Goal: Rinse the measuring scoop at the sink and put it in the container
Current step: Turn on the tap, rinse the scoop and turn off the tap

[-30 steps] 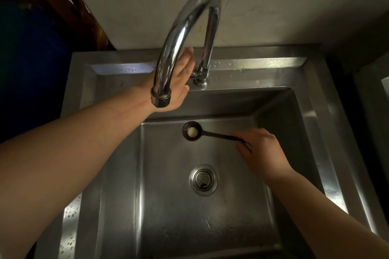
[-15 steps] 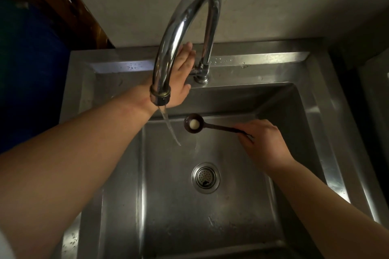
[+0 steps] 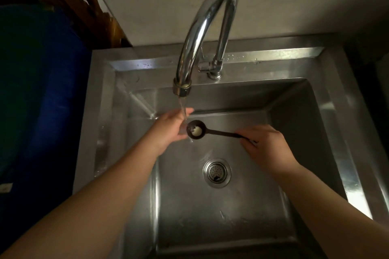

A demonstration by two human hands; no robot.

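A dark brown measuring scoop (image 3: 212, 131) with a pale lump in its bowl is held level over the steel sink (image 3: 328, 124). My right hand (image 3: 266, 145) pinches the end of its handle. Water runs from the chrome tap (image 3: 196, 33) in a thin stream just left of the scoop's bowl. My left hand (image 3: 171, 127) is open, palm toward the scoop, under the stream and touching or almost touching the bowl's left side. No container is in view.
The round drain strainer (image 3: 216, 172) sits in the basin floor below the scoop. A blue barrel (image 3: 40, 94) stands left of the sink, with carved wood (image 3: 84, 4) behind it. A plain wall rises behind the tap.
My left hand has left the tap lever and come down beside the scoop's bowl. Water, absent a second ago, now flows steadily. The scoop has shifted slightly left toward the stream.
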